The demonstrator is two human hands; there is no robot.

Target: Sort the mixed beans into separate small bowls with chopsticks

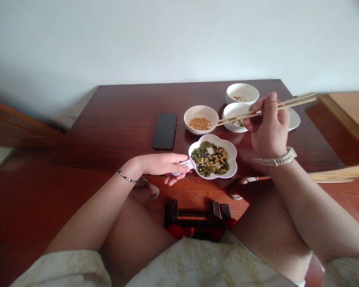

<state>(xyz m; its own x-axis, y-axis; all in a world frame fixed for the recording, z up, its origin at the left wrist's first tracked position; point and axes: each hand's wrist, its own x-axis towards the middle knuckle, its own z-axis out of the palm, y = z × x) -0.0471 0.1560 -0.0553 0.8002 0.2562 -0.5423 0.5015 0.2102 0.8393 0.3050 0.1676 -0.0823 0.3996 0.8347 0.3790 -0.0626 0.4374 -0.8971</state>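
Observation:
My left hand (170,164) is closed on the short handle of a flower-shaped white dish (233,157) at the table's front edge. Mixed green, dark and yellow beans (211,161) lie in the dish. In my right hand (269,127) is a pair of wooden chopsticks (296,102), their tips pointing left into a white bowl (187,115) of yellow soybeans (199,123). Whether a bean sits between the tips is too small to tell. My right hand hovers beside a second white bowl (227,109), partly covering it; some greenish contents show inside.
A third white bowl (242,89) with a few reddish-brown bits stands at the back. Behind my right wrist, a white dish (293,119) is partly hidden. A black phone (164,131) lies left of the bowls on the dark wooden table (119,123). A pale wall rises behind.

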